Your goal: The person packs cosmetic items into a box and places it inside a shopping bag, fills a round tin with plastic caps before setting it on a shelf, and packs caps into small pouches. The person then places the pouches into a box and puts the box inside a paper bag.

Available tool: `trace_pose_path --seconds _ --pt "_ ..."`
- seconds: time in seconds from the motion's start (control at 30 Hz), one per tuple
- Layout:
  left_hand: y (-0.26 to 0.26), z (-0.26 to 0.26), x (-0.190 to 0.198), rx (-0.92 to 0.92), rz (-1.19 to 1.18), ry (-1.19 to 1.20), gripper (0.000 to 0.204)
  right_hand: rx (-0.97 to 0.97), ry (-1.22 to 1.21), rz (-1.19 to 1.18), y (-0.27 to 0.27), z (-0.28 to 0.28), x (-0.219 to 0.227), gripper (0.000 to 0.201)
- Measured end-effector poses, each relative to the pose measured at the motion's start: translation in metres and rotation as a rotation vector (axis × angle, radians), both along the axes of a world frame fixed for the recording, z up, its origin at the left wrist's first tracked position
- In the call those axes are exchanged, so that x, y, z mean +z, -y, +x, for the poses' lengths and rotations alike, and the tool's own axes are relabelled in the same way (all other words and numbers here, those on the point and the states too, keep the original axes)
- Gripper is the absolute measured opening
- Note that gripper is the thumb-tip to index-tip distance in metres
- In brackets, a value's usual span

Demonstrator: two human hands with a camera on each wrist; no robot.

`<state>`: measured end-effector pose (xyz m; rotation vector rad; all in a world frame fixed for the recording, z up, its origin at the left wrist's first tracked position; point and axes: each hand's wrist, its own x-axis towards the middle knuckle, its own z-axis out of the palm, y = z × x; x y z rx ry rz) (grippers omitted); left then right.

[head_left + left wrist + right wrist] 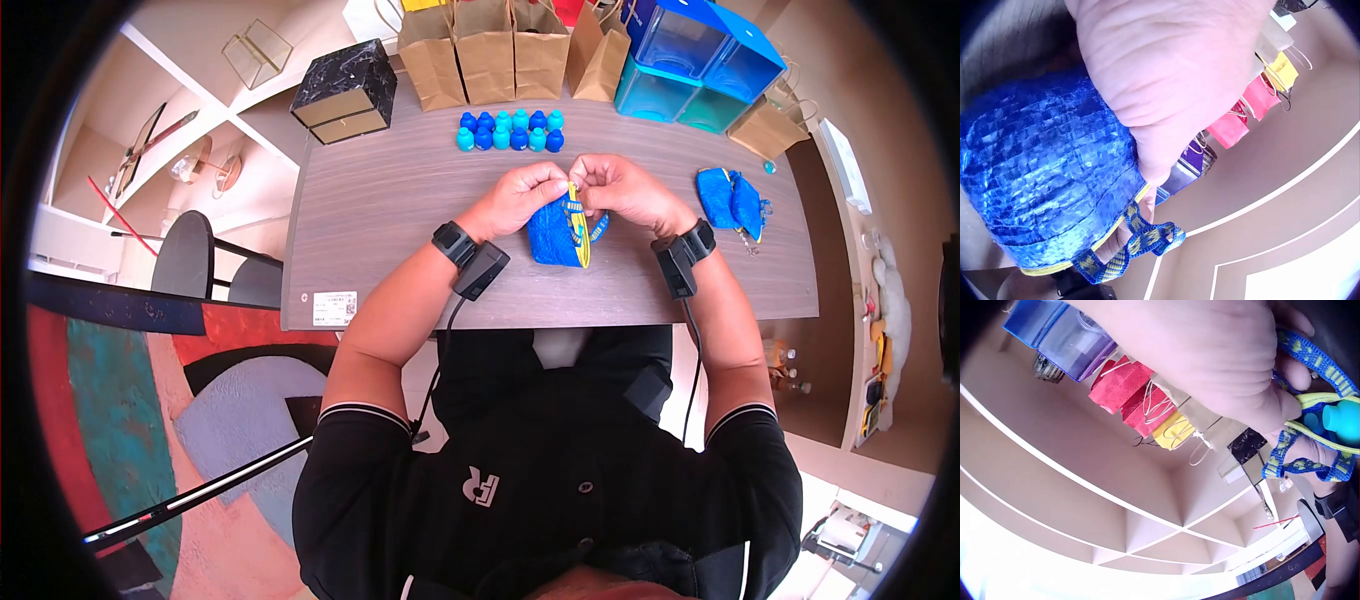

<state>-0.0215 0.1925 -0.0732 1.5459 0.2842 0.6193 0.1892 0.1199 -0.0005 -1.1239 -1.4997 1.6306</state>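
Note:
Between my hands is a small blue woven bag (553,237) with a yellow-edged mouth and patterned blue-and-yellow strap handles (1147,240). My left hand (527,195) pinches its rim at the far end, thumb along the edge. At that same end, my right hand (622,192) has its fingers curled and pinches the rim from the other side. Through the parted mouth in the right wrist view, a teal bottle (1344,422) shows inside. Beyond the hands, several little blue and teal bottles (501,138) stand in two rows.
More small blue bags (716,198) lie on the right of the table (400,200), with a metal chain beside them. Brown paper bags (487,55), a black marbled box (345,88) and clear blue bins (680,40) line the back. A white label (335,308) sits at the front left.

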Motion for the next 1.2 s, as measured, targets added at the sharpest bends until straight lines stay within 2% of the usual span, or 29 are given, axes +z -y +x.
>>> trace_pose_path --seconds 0.07,0.17,0.3,0.4,0.47,0.5,0.57,0.6,0.67,0.7,0.83,0.9,1.03,1.2 --pt "-0.002 -0.001 -0.001 0.022 0.003 -0.018 0.025 -0.101 0.09 -0.024 0.0 -0.003 -0.002 0.006" --pt "-0.004 -0.001 -0.001 -0.026 -0.018 0.004 0.025 -0.089 0.018 -0.06 0.003 -0.004 0.001 0.009" --pt "-0.005 -0.002 0.002 -0.108 -0.007 0.019 0.025 -0.106 0.065 -0.072 0.0 0.001 0.007 0.011" --pt "-0.004 -0.003 0.003 -0.117 0.019 -0.015 0.025 -0.065 0.096 0.037 -0.003 0.006 0.009 0.017" --pt "-0.004 -0.004 0.004 -0.096 0.046 -0.041 0.027 -0.03 0.265 0.201 -0.001 0.008 0.017 0.026" --pt "-0.004 -0.004 0.003 -0.095 0.045 -0.039 0.027 -0.028 0.267 0.2 0.001 0.008 0.021 0.026" --pt "-0.003 -0.002 0.002 -0.027 0.002 -0.02 0.026 0.018 0.463 0.305 0.009 0.009 0.029 0.027" --pt "-0.003 -0.002 0.001 -0.027 0.0 -0.02 0.026 0.019 0.463 0.304 0.017 0.005 0.036 0.027" --pt "-0.005 -0.001 -0.001 0.011 0.015 0.007 0.026 -0.023 0.762 0.508 0.031 -0.005 0.047 0.022" --pt "-0.004 -0.001 -0.002 0.009 0.013 0.006 0.026 -0.022 0.776 0.65 0.032 -0.002 0.04 0.02" --pt "-0.003 0.0 -0.002 0.007 -0.003 0.011 0.025 -0.135 0.71 0.66 0.037 -0.002 0.041 0.024" --pt "-0.003 -0.001 0.0 -0.009 0.0 0.0 0.025 -0.174 0.62 0.43 0.035 -0.003 0.048 0.026" --pt "-0.001 -0.001 0.003 -0.005 0.023 0.005 0.027 -0.121 0.604 0.343 0.031 -0.009 0.06 0.027" --pt "-0.001 0.0 0.0 0.03 0.045 -0.004 0.027 -0.163 0.591 0.215 0.033 -0.015 0.069 0.025"
